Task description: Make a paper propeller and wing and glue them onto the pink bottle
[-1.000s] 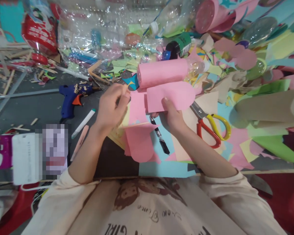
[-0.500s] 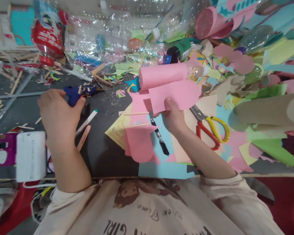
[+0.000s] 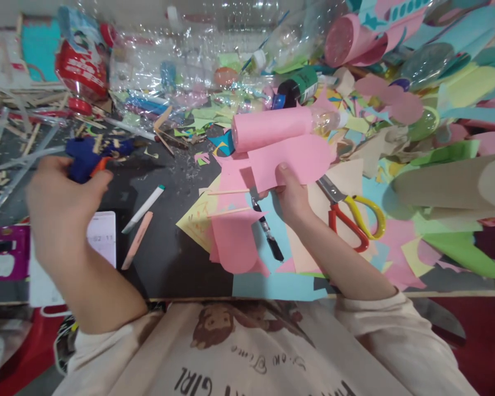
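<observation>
My left hand (image 3: 61, 206) is closed around the handle of a blue glue gun (image 3: 86, 157) with an orange trigger, raised over the dark table at the left. My right hand (image 3: 291, 195) pinches the lower edge of a pink paper cut-out (image 3: 291, 159) with a rounded end. Just behind the cut-out lies a plastic bottle wrapped in pink paper (image 3: 272, 126). Another pink rounded cut-out (image 3: 235, 239) lies flat between my arms, with two thin wooden sticks (image 3: 229, 201) across it.
Red-and-yellow scissors (image 3: 352, 212) lie right of my right hand, a black-handled craft knife (image 3: 268, 228) beside it. A white marker (image 3: 142, 209) and a phone (image 3: 101, 236) are near my left arm. Clear plastic bottles (image 3: 190, 60), coloured paper scraps and paper rolls (image 3: 449, 184) crowd the back and right.
My left hand left the pink paper, reached left to the glue gun, gripped it and pulled it further left. My right hand kept its hold on the cut-out.
</observation>
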Available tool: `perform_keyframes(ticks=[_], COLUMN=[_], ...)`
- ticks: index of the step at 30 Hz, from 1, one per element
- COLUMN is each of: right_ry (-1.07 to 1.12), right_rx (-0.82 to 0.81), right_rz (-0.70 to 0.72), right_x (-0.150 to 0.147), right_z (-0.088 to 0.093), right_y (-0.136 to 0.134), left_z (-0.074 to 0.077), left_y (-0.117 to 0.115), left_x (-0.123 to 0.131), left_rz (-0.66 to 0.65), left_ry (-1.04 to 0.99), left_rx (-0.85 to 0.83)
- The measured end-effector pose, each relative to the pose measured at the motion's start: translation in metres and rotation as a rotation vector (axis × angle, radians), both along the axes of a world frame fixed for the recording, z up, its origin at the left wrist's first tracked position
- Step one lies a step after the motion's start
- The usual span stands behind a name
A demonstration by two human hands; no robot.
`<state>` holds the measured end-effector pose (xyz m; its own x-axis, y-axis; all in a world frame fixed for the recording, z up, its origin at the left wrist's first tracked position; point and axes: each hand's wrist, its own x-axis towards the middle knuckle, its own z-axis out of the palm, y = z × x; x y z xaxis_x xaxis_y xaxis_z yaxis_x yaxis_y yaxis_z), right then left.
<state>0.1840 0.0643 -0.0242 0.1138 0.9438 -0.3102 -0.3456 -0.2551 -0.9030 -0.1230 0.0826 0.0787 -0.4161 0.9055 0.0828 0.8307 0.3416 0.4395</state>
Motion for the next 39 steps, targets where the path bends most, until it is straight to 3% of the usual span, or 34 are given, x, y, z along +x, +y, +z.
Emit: perform_keyframes(ticks=[1,2,6,11,16,26,32,39], right_ry=[-0.011,-0.023,-0.067,-0.073,-0.065,-0.024,-0.036,-0.118], right_rx=[0.014,0.028,0.056,0.108,0.059,-0.022,-0.028,0.005], right_rz=[0.002,0.001,0.009,0.058,0.093,0.134,0.163,0.194], right_x=[0.000,0.000,0.000,0.000,0.000,-0.001,0.000,0.002], right_z=[0.000,0.000,0.002,0.008,0.012,0.015,0.015,0.018], right_y=[0.000,0.000,0.000,0.001,0.000,0.000,-0.003,-0.005], left_z=[0.002,0.003,-0.004,-0.027,-0.047,-0.073,-0.078,-0.073], left_y=[-0.001,-0.002,-0.003,-0.009,-0.012,-0.016,-0.018,-0.020], left_x=[0.002,0.006,0.034,0.067,0.088,0.087,0.087,0.087], left_rz=[0.112,0.120,-0.028,-0.180,-0.282,-0.322,-0.284,-0.301], left_ry=[0.019,0.013,-0.104,-0.179,-0.223,-0.207,-0.232,-0.205], left_rx=[0.011,0.040,0.199,0.135,0.078,0.136,0.162,0.108])
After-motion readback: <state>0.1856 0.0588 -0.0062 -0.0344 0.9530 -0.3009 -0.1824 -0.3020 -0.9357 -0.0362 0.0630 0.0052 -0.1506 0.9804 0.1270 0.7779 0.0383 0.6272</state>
